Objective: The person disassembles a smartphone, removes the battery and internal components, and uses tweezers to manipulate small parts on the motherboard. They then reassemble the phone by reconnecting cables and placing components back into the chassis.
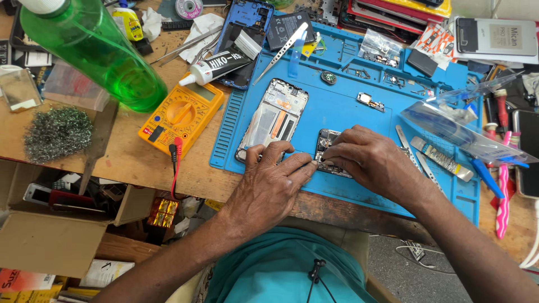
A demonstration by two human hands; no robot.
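Circuit board [327,147] lies on the blue mat [348,115], right of the opened phone frame [275,118]. Left hand [269,182] steadies its edge; right hand [368,160] pinches it. Best to keep it flat, with light pressure.

Bright, even daylight covers the bench, and the shadows under both hands are soft and short. Glare streaks the translucent green plastic bottle [95,53] far left of the hands. Edges bow slightly; focus is sharp throughout.
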